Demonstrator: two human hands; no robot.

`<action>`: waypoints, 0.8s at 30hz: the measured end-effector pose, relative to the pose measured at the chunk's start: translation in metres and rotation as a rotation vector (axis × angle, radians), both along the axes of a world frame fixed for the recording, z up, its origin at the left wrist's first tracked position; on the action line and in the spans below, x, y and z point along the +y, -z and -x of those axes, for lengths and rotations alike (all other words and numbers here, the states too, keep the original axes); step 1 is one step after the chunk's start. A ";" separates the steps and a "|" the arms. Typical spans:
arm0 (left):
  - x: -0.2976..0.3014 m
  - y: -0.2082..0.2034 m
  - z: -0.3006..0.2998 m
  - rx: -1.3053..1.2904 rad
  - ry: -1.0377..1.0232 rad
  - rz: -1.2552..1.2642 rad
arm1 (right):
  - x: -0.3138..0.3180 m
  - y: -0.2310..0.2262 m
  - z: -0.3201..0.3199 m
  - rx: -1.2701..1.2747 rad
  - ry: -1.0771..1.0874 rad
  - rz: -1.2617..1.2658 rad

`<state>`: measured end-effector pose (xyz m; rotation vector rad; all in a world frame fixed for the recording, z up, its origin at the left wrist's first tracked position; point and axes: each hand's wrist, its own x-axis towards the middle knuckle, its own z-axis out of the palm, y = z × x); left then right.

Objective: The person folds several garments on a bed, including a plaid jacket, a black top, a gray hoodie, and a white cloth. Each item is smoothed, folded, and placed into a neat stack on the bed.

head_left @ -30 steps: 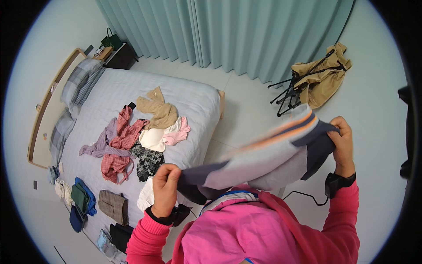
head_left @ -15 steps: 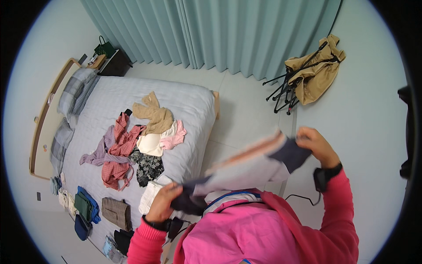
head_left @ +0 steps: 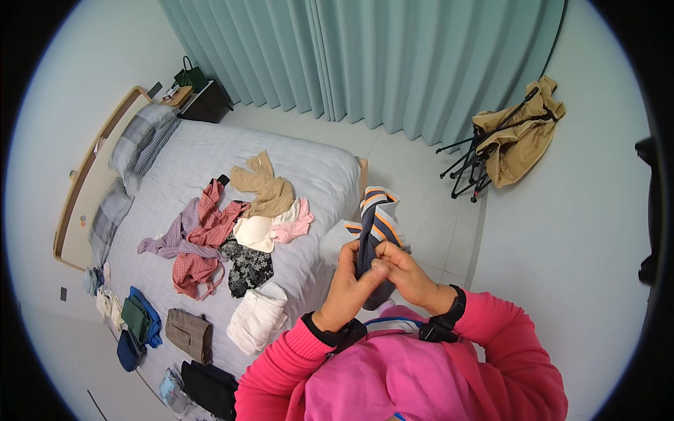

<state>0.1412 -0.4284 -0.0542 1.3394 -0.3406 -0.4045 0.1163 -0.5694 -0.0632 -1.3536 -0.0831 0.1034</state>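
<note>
In front of my chest I hold a striped garment [head_left: 382, 210] of navy, pale grey and orange, its kind unclear. My left hand [head_left: 345, 291] grips its navy part from the left, fingers closed. Close beside it, my right hand [head_left: 411, 279] pinches the same cloth. The garment is gathered together, with its striped part beyond my hands and a pale part hanging near the bed's edge. On the bed nearest my left hand lies a folded white garment [head_left: 258, 319].
The bed [head_left: 312, 158] carries a loose pile with a tan top [head_left: 268, 193], a red checked garment [head_left: 210, 228] and a black patterned one [head_left: 249, 270]. Folded clothes, including a brown checked piece [head_left: 189, 335], lie nearer. A folded tan camp chair [head_left: 519, 140] leans by the wall.
My hands have come together from far apart, bringing the two ends of the stretched garment together. The view has shifted slightly, and the folded white garment shows more fully.
</note>
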 end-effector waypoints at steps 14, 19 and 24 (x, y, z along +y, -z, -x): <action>0.034 0.003 -0.003 0.155 0.151 0.045 | -0.099 0.020 -0.005 0.454 -0.111 0.434; 0.035 0.009 -0.001 0.083 0.054 -0.008 | -0.095 0.039 0.019 0.484 -0.205 0.159; 0.040 0.014 0.002 0.094 0.034 -0.019 | -0.077 0.030 0.027 0.563 -0.305 0.210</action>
